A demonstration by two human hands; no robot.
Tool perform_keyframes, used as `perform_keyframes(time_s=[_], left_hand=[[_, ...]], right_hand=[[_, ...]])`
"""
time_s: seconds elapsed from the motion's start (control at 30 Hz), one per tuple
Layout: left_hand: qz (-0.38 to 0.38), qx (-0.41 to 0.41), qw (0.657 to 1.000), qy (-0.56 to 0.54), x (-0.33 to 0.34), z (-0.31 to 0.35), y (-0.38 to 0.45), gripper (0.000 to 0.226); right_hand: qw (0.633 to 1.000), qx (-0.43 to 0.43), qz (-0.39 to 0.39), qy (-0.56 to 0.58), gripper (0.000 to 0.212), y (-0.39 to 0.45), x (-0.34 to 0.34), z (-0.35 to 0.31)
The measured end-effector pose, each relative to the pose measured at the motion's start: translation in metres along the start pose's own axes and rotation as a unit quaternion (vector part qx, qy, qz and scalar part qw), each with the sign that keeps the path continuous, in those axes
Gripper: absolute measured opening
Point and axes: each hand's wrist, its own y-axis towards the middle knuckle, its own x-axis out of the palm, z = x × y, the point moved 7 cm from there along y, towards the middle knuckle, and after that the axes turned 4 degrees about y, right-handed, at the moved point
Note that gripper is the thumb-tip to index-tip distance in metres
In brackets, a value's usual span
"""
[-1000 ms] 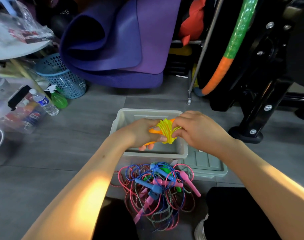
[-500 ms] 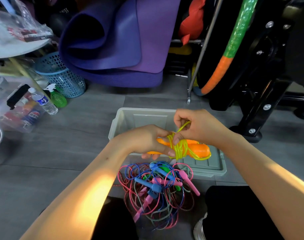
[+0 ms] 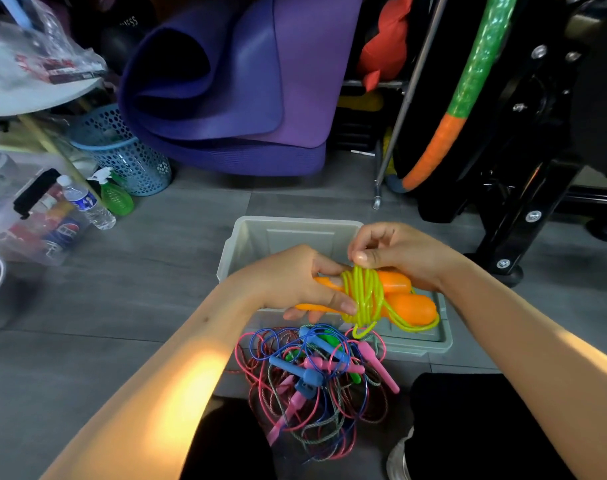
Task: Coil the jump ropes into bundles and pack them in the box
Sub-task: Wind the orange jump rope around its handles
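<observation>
A yellow jump rope (image 3: pixel 364 296) is wound around its two orange handles (image 3: pixel 412 306), held over the grey plastic box (image 3: pixel 260 237). My left hand (image 3: pixel 295 282) grips the thin ends of the handles. My right hand (image 3: pixel 395 251) pinches a strand of the yellow cord just above the wraps. A loose loop hangs under the bundle. On the floor in front of the box lies a tangled pile of jump ropes (image 3: pixel 315 382) with blue, pink and green handles.
The box's lid (image 3: pixel 433 341) lies on the floor under the box's right side. A rolled purple mat (image 3: pixel 232 81), a blue mesh basket (image 3: pixel 122 150), bottles (image 3: pixel 87 206) and a black machine frame (image 3: pixel 523 188) with a hoop (image 3: pixel 468 84) surround the grey floor. My knees are at the bottom.
The bundle moved from over the box's middle toward its right front. The orange handles came into view, and my right hand rose to pull a strand up.
</observation>
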Motion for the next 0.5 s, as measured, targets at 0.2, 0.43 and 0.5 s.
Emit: perform_keyframes(time_s=[0.2, 0.43, 0.5], left_hand=[[0.052, -0.021, 0.998, -0.006, -0.006, -0.005, 0.000, 0.045], [0.103, 0.005, 0.994, -0.021, -0.012, -0.003, -0.001, 0.083], [0.102, 0.026, 0.994, -0.022, -0.009, 0.006, -0.003, 0.076]], right_hand=[[0.993, -0.002, 0.104, -0.047, 0.028, -0.004, -0.008, -0.004], [0.996, 0.027, 0.077, -0.047, 0.022, -0.012, -0.005, -0.008], [0.996, 0.054, 0.067, -0.015, 0.027, -0.013, -0.006, -0.003]])
